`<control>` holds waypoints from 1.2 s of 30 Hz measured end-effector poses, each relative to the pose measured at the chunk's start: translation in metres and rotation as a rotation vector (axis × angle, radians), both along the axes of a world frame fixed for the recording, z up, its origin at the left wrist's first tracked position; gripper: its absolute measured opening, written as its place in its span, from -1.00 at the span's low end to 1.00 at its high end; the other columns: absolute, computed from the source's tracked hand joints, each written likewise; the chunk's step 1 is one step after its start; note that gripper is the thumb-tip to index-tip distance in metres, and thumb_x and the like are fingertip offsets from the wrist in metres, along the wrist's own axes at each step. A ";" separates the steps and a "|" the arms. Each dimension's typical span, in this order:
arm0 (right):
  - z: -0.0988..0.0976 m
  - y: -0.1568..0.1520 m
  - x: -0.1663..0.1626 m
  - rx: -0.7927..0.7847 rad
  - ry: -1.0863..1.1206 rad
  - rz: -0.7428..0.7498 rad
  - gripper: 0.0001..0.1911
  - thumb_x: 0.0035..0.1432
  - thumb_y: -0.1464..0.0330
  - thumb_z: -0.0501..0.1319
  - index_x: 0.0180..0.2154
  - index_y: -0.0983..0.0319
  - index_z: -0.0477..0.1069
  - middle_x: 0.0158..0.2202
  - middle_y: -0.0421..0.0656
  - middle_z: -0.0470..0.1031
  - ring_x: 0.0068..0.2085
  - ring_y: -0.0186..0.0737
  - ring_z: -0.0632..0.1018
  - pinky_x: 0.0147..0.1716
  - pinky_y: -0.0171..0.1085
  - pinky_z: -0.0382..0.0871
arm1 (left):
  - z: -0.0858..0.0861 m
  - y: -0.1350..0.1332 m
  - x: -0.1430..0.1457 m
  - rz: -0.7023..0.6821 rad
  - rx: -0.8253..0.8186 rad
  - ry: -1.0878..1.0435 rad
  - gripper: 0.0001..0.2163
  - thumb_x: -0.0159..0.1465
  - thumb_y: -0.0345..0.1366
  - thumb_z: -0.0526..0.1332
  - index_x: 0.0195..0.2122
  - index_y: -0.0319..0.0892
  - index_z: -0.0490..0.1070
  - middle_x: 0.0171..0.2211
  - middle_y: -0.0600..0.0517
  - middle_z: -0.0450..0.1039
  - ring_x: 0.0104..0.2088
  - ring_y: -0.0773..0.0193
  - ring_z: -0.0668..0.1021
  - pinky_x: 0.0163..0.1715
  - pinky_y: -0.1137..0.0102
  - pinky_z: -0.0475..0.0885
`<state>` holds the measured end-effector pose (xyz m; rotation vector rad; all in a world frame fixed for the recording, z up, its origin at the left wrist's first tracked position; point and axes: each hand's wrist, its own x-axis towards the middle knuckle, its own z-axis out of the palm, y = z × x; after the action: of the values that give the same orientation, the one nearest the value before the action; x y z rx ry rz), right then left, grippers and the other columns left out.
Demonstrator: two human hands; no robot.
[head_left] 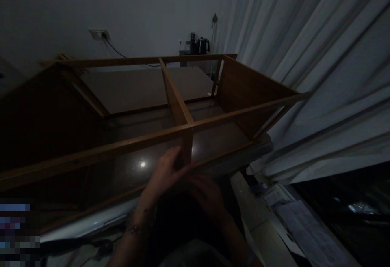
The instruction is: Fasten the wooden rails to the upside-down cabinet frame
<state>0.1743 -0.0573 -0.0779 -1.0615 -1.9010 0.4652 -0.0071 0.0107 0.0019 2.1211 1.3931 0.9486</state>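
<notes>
A wooden cabinet frame (243, 110) lies on its back before me in a dim room, its open front facing up. A centre divider panel (175, 96) splits it in two. My left hand (164, 173) is wrapped round the near lower end of this divider, just under the front rail. It wears a bracelet at the wrist. My right hand (209, 196) rests against the frame's near bottom edge right beside it, fingers bent, and what they hold, if anything, is too dark to make out.
Pale curtains (319, 76) hang close on the right. A wall socket with a cable (100, 35) and a kettle on a small stand (201, 46) are at the far wall. Papers and packaging (292, 214) lie on the floor at lower right.
</notes>
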 end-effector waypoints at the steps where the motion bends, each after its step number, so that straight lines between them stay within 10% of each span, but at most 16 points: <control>1: 0.001 0.001 0.001 0.032 -0.027 -0.013 -0.69 0.35 0.28 0.14 0.10 0.10 0.43 -0.02 -0.10 0.55 0.01 -0.19 0.55 -0.01 -0.22 0.48 | 0.000 0.000 0.000 0.000 -0.006 -0.006 -0.64 0.27 -0.01 0.23 -0.06 -0.14 0.36 -0.12 -0.06 0.50 -0.16 0.13 0.57 -0.20 0.28 0.49; 12: 0.010 0.006 0.009 0.272 -0.298 -0.116 -0.60 0.27 0.26 0.26 0.14 -0.02 0.40 -0.02 -0.22 0.60 -0.11 -0.14 0.54 -0.12 -0.15 0.41 | 0.003 -0.002 0.001 0.015 -0.001 -0.009 -0.65 0.27 -0.01 0.23 -0.08 -0.15 0.39 -0.14 -0.05 0.52 -0.18 0.13 0.57 -0.22 0.28 0.50; 36: 0.014 0.006 0.010 0.227 -0.316 -0.065 -0.55 0.31 0.29 0.21 0.21 0.02 0.31 0.12 -0.23 0.51 0.17 -0.15 0.44 0.17 -0.09 0.28 | -0.001 -0.001 0.000 0.019 0.008 0.001 -0.63 0.26 -0.01 0.24 -0.03 -0.14 0.37 -0.10 -0.06 0.51 -0.13 0.11 0.57 -0.12 0.25 0.50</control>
<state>0.1842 -0.0515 -0.0634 -1.0891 -2.1261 0.0415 -0.0070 0.0101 0.0010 2.1182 1.4141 0.9626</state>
